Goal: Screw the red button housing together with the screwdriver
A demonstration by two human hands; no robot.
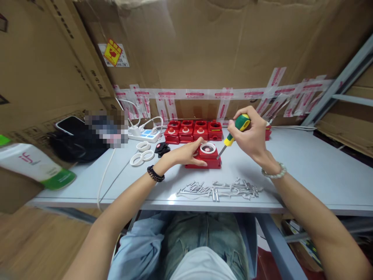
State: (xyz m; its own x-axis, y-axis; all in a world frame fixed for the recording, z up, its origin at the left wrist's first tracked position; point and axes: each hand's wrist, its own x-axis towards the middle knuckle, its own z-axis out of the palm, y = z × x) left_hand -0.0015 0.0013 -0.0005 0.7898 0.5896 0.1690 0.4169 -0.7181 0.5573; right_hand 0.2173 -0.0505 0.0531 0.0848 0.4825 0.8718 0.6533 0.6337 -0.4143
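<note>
A red box-shaped housing [214, 160] with a white ring [208, 148] on its top lies on the table in front of me. My left hand [190, 153] grips its left side, thumb and fingers spread around it. In my right hand [251, 132] is a green and yellow screwdriver [241, 123], tilted, its shaft pointing down and left. The screwdriver's tip meets the right edge of the housing. Loose silver screws [198, 188] are scattered between the housing and the table's front edge.
Several red housings [186, 131] stand in a row behind. White rings [136, 159], a small black part [162, 149] and a power strip [147, 135] sit to the left. Further left are a phone [70, 125] and a white-green bottle [35, 163]. Cardboard [198, 46] rises behind the table.
</note>
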